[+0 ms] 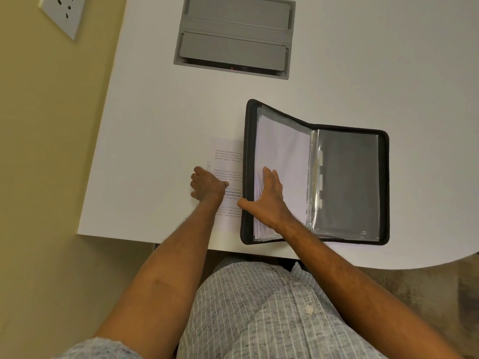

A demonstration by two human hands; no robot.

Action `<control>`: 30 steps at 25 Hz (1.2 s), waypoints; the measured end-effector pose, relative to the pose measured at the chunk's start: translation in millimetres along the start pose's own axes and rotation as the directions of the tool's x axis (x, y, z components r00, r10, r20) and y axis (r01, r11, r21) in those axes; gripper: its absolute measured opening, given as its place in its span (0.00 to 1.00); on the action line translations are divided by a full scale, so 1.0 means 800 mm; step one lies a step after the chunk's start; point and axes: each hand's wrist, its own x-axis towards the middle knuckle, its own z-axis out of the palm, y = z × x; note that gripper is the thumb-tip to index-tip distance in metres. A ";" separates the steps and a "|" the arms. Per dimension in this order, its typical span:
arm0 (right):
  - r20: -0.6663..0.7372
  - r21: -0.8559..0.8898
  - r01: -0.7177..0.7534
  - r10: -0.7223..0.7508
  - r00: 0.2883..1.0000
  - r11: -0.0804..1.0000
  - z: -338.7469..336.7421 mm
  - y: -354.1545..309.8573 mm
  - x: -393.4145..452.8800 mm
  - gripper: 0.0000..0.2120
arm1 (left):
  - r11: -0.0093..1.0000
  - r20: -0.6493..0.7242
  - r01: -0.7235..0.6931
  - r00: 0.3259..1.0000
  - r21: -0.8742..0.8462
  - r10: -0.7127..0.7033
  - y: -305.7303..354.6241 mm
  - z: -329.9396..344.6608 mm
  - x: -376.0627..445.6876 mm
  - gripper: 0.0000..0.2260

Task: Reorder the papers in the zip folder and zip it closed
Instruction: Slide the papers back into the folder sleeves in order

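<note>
A black zip folder (383, 177) lies open on the white table, near the front edge. Its left half holds a stack of white papers (282, 151); its right half shows clear plastic sleeves (347, 182) over a grey lining. My right hand (267, 198) lies flat on the lower part of the paper stack, fingers straight, thumb spread over the folder's left rim. A printed sheet (228, 156) lies on the table just left of the folder, partly tucked under its edge. My left hand (207, 185) rests on this sheet's left edge with fingers curled down onto it.
A grey recessed cable hatch (234, 35) is set in the white table (155, 125) behind the folder. The table's left edge borders a yellow wall with a white socket (63, 11). My torso in a striped shirt sits at the front edge.
</note>
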 end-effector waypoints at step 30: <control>-0.094 -0.303 -0.280 0.264 0.960 0.911 0.116 -0.020 0.061 0.55 | 0.821 -0.488 -0.554 0.759 -0.135 0.432 0.039 -0.182 -0.024 0.11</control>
